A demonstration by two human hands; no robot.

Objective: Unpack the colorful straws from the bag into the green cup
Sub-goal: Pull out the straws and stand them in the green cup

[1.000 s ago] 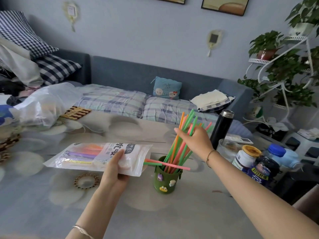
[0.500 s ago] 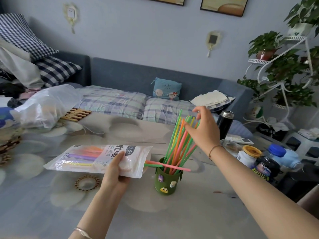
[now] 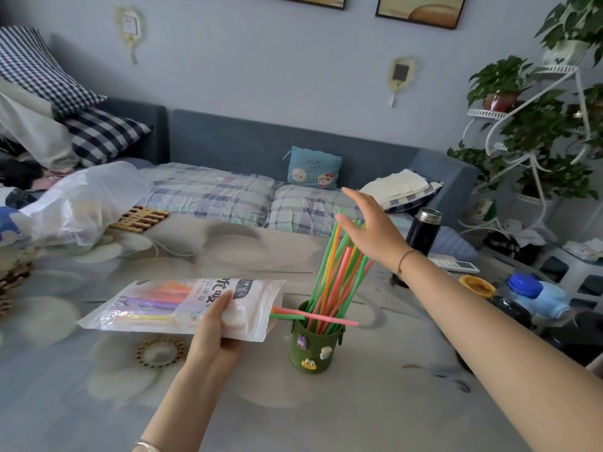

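Floral-print glossy tabletop (image 3: 359, 402). Left hand (image 3: 215, 337) grips white plastic straw bag (image 3: 163, 305), mouth rightward; pink and green straws (image 3: 326, 318) jut horizontally over green cylindrical cup (image 3: 313, 350). Right hand (image 3: 372, 230), fingers spread, empty, hovers above, nearer.

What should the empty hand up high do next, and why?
Probably the right hand should drop to the mouth of the bag and pinch the two straws poking out. It is open and holds nothing. The left hand grips the bag beside the green cup, and more straws lie inside the bag.
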